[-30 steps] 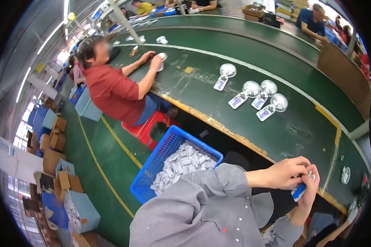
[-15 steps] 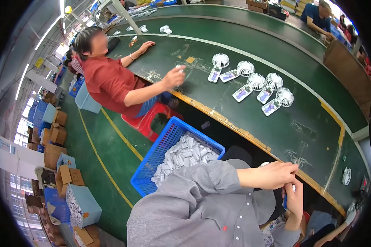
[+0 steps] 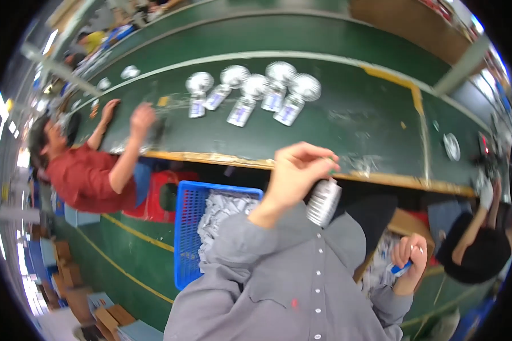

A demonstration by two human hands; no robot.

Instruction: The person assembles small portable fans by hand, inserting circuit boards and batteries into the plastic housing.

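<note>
Head view; directions read on a clock face about the picture's middle.

Item: left hand point(image 3: 298, 173), one, near the middle towards 3 o'clock, before the near edge of the worktop point(image 3: 370, 113). Thumb and fingers pinched, grasping a white ribbed fan point(image 3: 323, 203). Fan hangs at the hand's own 5 o'clock, below the fingertips, in front of the grey shirt point(image 3: 290, 284); its far end tilts slightly left. Exact grip point hidden by the fingers.

Item: right hand point(image 3: 411, 254), one, at 4 o'clock, well apart from the left. Fingers curled, clenched about a blue thing point(image 3: 401, 268), mostly covered; kind not clear.

Item: white fans point(image 3: 255, 86), five, lying in a close row on the worktop at 12 o'clock, round heads away from the wearer, bodies nearer.

Item: white round piece point(image 3: 451, 146), one, on the worktop near 3 o'clock.

Item: blue basket point(image 3: 186, 238), one, at 7 o'clock, holding many small white pieces point(image 3: 213, 219).

Item: co-worker in red shirt point(image 3: 94, 176), one, at 9 o'clock, blurred hand above the worktop.
</note>
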